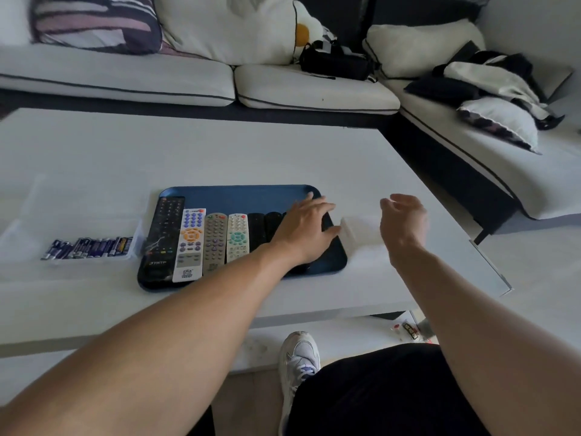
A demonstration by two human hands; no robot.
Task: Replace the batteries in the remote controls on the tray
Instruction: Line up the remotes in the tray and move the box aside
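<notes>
A blue tray (232,195) on the white table holds several remote controls side by side: a long black one (163,234), a white one with blue and orange buttons (190,243), a grey one (214,240), a small white one with teal buttons (238,237) and black ones (257,228) partly hidden. My left hand (303,228) lies over the tray's right part, fingers spread, covering the black remotes. My right hand (404,221) hovers right of the tray, fingers loosely curled, holding nothing. Several batteries (89,247) lie left of the tray in a clear box.
A small clear plastic box (361,232) sits on the table (283,152) between my hands. A white sofa (314,86) with cushions, a black bag (334,62) and clothes runs behind and to the right. My shoe (298,357) shows under the table edge.
</notes>
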